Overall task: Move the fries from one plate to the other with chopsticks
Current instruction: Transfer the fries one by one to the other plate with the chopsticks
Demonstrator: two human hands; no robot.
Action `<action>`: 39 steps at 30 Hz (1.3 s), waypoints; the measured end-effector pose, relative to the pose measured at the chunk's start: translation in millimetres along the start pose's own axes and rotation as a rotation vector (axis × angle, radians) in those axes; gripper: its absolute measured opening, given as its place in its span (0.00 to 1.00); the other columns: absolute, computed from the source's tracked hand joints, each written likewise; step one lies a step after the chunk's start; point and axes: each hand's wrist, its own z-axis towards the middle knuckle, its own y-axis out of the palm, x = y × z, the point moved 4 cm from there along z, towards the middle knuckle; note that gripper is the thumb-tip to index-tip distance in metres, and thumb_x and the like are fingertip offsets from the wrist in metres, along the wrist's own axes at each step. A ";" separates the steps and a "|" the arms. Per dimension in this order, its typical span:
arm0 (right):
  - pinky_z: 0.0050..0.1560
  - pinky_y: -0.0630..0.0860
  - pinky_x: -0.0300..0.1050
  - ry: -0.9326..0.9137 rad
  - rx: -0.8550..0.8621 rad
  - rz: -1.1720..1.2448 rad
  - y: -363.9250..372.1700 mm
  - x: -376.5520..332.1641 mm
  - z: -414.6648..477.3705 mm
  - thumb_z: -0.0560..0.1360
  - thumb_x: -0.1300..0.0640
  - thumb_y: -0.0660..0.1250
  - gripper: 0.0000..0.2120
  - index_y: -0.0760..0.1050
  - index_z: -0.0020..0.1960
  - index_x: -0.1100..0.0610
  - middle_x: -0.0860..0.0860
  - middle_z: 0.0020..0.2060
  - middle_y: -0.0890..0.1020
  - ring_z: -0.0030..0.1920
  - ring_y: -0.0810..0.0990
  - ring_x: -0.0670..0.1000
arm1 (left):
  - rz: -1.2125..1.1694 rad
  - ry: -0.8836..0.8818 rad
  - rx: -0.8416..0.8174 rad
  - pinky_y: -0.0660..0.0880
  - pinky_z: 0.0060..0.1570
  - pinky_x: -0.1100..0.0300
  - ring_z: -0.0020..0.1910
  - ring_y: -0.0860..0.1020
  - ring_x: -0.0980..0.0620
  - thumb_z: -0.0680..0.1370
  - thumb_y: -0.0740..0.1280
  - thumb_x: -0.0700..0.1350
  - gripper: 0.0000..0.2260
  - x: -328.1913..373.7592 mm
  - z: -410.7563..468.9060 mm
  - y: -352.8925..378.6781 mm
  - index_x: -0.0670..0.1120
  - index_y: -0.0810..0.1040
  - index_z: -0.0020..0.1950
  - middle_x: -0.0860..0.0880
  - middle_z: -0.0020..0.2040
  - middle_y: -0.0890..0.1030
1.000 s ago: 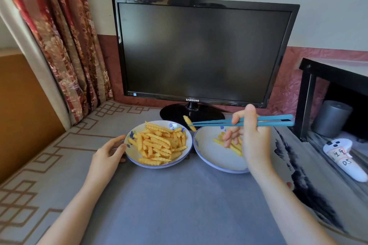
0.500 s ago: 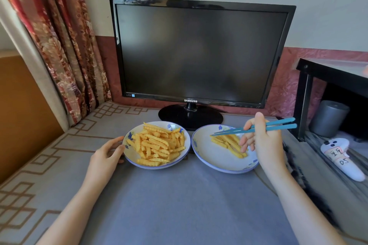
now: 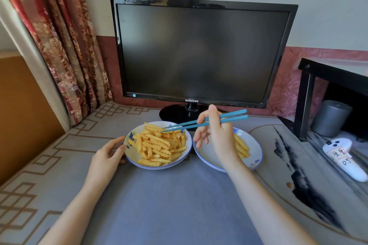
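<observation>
Two white plates with blue trim sit side by side on the grey mat. The left plate (image 3: 133,156) holds a heap of crinkle-cut fries (image 3: 159,145). The right plate (image 3: 207,160) holds a few fries (image 3: 242,146), partly hidden behind my right hand (image 3: 217,137). That hand grips a pair of blue chopsticks (image 3: 233,116), whose tips reach left over the far side of the left plate's heap and are slightly apart with no fry between them. My left hand (image 3: 108,152) rests with relaxed fingers against the left plate's left rim.
A black monitor (image 3: 199,53) on a round stand rises just behind the plates. At the right stand a black shelf (image 3: 306,97), a grey cylinder (image 3: 329,118) and a white controller (image 3: 344,157). A patterned curtain (image 3: 59,36) hangs at the left.
A second ago the chopsticks carried a fry toward the right plate. The fry was let go there, and my right hand has swung the chopstick tips back left over the full plate.
</observation>
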 end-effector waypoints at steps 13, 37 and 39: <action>0.22 0.65 0.33 -0.016 -0.016 -0.032 11.6 3.4 -4.3 0.83 0.51 0.50 0.22 0.72 0.37 0.60 0.63 0.24 0.76 0.19 0.72 0.52 | -0.004 0.008 0.006 0.70 0.31 0.80 0.39 0.79 0.54 0.80 0.61 0.41 0.12 0.2 0.6 -0.2 0.48 0.78 0.61 0.49 0.48 0.81; 0.20 0.61 0.37 -0.040 0.403 -0.157 -125.6 2.0 -27.7 0.83 0.51 0.49 0.22 0.68 0.36 0.61 0.59 0.20 0.76 0.17 0.71 0.55 | -0.003 -0.006 0.007 0.72 0.32 0.77 0.39 0.81 0.51 0.80 0.61 0.43 0.11 -7.3 4.4 -0.2 0.51 0.78 0.60 0.50 0.50 0.82; 0.20 0.62 0.37 -0.024 0.396 -0.178 -127.7 6.7 -28.2 0.83 0.51 0.50 0.22 0.68 0.36 0.61 0.59 0.20 0.76 0.17 0.71 0.54 | -0.007 -0.006 0.011 0.71 0.31 0.79 0.39 0.80 0.51 0.80 0.61 0.42 0.11 -6.7 4.1 0.0 0.50 0.78 0.61 0.49 0.50 0.82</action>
